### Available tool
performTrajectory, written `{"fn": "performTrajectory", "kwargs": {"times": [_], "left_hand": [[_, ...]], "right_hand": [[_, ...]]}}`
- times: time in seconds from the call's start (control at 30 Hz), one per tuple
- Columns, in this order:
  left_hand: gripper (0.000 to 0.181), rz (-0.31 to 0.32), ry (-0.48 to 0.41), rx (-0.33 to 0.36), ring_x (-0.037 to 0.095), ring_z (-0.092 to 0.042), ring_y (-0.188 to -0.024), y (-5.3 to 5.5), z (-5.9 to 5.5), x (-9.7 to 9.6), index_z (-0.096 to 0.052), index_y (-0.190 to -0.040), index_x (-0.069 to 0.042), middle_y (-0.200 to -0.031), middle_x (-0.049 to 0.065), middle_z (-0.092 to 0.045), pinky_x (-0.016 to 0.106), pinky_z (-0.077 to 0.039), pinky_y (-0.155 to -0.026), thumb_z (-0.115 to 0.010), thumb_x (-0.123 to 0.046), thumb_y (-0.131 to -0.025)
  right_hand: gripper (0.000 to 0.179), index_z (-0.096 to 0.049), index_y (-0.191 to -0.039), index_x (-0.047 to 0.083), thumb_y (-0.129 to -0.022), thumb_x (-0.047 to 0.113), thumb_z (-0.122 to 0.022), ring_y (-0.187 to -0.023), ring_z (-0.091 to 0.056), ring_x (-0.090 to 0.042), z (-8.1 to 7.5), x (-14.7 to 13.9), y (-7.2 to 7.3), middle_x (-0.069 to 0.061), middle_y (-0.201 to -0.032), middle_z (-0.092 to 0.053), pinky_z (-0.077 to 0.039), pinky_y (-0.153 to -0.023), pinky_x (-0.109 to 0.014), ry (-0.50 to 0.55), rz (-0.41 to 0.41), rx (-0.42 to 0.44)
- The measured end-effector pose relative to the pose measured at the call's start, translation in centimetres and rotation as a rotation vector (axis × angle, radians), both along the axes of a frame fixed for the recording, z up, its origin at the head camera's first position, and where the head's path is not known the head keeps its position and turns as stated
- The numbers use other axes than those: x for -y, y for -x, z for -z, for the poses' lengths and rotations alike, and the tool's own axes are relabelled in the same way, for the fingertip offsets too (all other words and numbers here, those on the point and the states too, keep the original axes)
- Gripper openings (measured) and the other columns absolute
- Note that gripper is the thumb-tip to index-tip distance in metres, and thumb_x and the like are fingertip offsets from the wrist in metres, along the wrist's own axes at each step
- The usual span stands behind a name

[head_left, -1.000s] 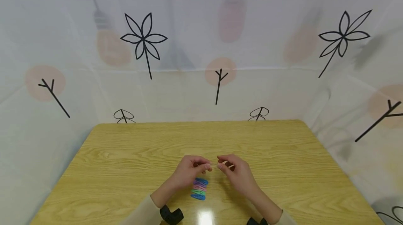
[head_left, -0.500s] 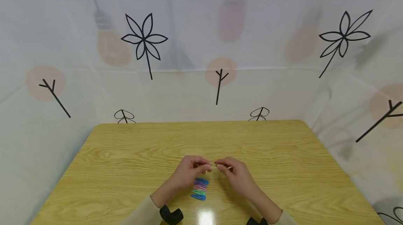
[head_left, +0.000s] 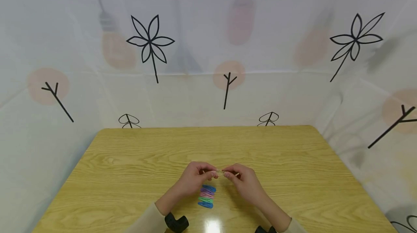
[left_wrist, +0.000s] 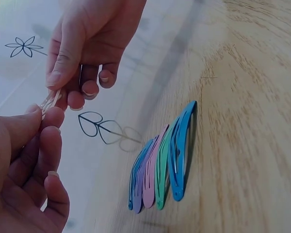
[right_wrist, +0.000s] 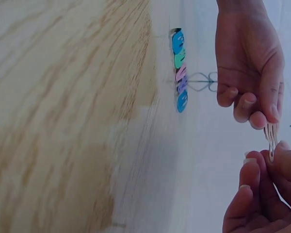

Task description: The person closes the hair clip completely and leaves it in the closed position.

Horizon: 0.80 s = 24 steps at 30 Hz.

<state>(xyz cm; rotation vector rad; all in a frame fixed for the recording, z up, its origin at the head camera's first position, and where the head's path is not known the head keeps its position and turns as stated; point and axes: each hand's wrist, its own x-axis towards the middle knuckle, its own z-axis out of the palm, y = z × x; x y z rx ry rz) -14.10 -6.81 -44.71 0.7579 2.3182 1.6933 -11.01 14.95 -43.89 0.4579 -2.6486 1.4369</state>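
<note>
A pale cream snap hair clip (right_wrist: pixel 271 138) spans the small gap between the two hands above the table. My left hand (head_left: pixel 194 178) pinches one end of it between thumb and fingertips. The other end is pinched by my right hand (head_left: pixel 245 183), its thumb and index finger meeting from the right. Fingertips cover both ends of the clip. Just below the left hand, several snap hair clips (left_wrist: pixel 157 170) lie side by side in a row on the table: blue, purple, pink, green and blue.
The wood-grain table (head_left: pixel 130 153) extends beyond and to both sides of the hands. Behind it hangs a pale cloth (head_left: pixel 195 95) printed with flowers and twigs. A black wrist mount (head_left: pixel 177 223) shows at the left sleeve.
My right hand has shifted slightly left and its parted thumb and index finger have closed on the clip's free end. The left hand and the row of clips have stayed in place.
</note>
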Motion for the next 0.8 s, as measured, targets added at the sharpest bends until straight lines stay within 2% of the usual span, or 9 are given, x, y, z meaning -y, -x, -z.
{"fn": "performTrajectory", "kwargs": {"times": [0.17, 0.3, 0.57, 0.8], "left_hand": [[0.013, -0.007, -0.003, 0.012, 0.026, -0.066, -0.079, 0.0, 0.1, 0.0, -0.077, -0.101, -0.013, -0.089, -0.002, -0.073, 0.028, -0.052, -0.067, -0.065, -0.014, -0.098], [0.014, -0.020, -0.003, 0.030, 0.030, -0.066, -0.080, -0.2, 0.1, -0.1, -0.076, -0.103, -0.011, -0.090, 0.001, -0.074, 0.027, -0.052, -0.067, -0.063, -0.009, -0.098], [0.014, -0.011, -0.021, 0.029, 0.042, -0.063, -0.081, -1.5, -2.5, -0.1, -0.075, -0.102, -0.002, -0.089, 0.010, -0.073, 0.025, -0.050, -0.066, -0.062, -0.004, -0.098], [0.014, -0.022, -0.018, 0.035, 0.040, -0.063, -0.082, -1.8, -2.7, -0.1, -0.075, -0.102, -0.004, -0.089, 0.008, -0.073, 0.025, -0.050, -0.067, -0.062, -0.006, -0.098]], "right_hand": [[0.007, -0.075, -0.097, 0.016, -0.095, 0.016, -0.068, -0.076, -0.060, -0.008, 0.1, 0.0, 0.0, 0.009, -0.088, -0.068, -0.050, -0.065, -0.027, 0.001, 0.001, -0.003], [0.007, -0.075, -0.096, 0.015, -0.095, 0.016, -0.068, -0.076, -0.061, -0.009, 0.1, 0.0, -0.1, 0.009, -0.087, -0.069, -0.050, -0.065, -0.027, 0.002, -0.002, 0.002], [0.008, -0.075, -0.094, 0.012, -0.095, 0.015, -0.067, -0.076, -0.060, -0.009, 0.1, 0.0, -0.1, 0.008, -0.086, -0.069, -0.050, -0.065, -0.027, 0.011, -0.017, 0.006], [0.007, -0.073, -0.094, 0.007, -0.095, 0.008, -0.066, -0.074, -0.061, -0.013, 0.0, 0.1, -0.3, 0.004, -0.086, -0.069, -0.050, -0.062, -0.026, 0.026, -0.035, 0.013]]}}
